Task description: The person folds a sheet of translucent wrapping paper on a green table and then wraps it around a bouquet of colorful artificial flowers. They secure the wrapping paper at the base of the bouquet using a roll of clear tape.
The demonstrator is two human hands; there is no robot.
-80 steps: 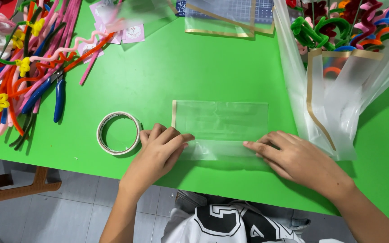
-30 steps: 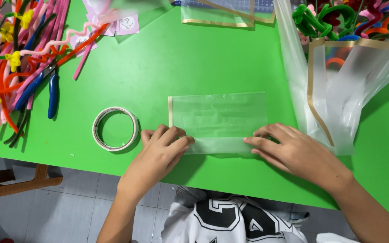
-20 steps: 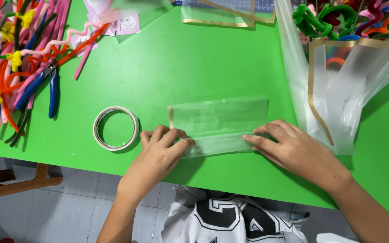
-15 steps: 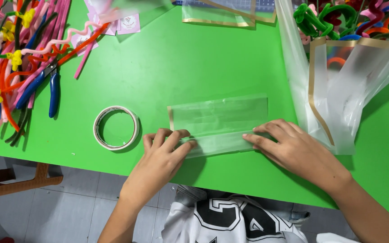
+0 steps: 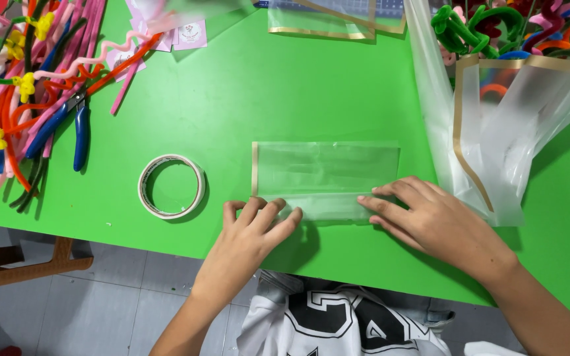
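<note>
A clear rectangular plastic sleeve with a gold strip on one end (image 5: 324, 173) lies flat on the bright green table (image 5: 285, 92), right of the round white tape roll (image 5: 171, 186). The left hand (image 5: 252, 240) presses flat, fingers spread, on the sleeve's near left edge; the right hand (image 5: 433, 221) lies open on its near right edge.

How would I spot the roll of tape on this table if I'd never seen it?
Start at the green table and find its near edge. Left of the left hand lies the roll of tape, flat on the table. It is the only white ring, with green showing through its middle.
</note>
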